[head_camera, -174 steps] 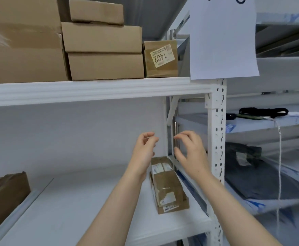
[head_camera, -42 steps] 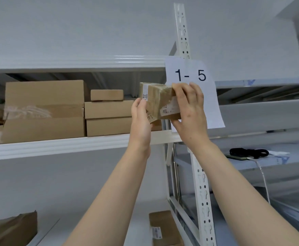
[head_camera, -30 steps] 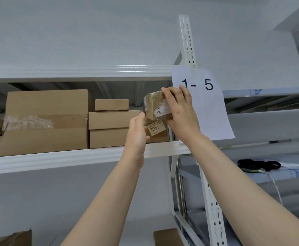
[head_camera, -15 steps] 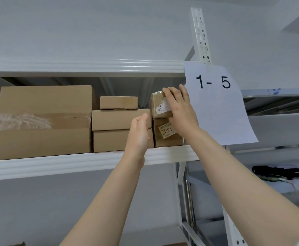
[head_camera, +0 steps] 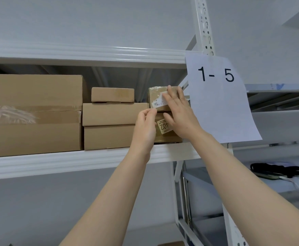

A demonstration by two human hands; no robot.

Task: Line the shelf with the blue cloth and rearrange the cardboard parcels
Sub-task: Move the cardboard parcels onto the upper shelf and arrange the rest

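Observation:
A small taped parcel [head_camera: 156, 99] with a white label sits on top of another brown parcel [head_camera: 164, 134] marked 402, at the right end of the upper shelf [head_camera: 74, 162]. My right hand [head_camera: 179, 114] lies flat against the fronts of both, fingers straight and pressing the top one. My left hand [head_camera: 144, 128] is just left of them with fingertips loosely curled near the top parcel's lower left corner, holding nothing. No blue cloth is in view.
Left of the small parcels stand a stack of three cardboard boxes [head_camera: 112, 119] and a large taped box [head_camera: 33, 114]. A paper sheet [head_camera: 221, 102] marked 1- 5 hangs on the white upright [head_camera: 204, 23]. A black strap [head_camera: 276, 170] lies on the neighbouring shelf.
The small parcel has been set down on top of the 402 parcel. My right hand has let go of it and now presses flat on its front; my left hand moved closer.

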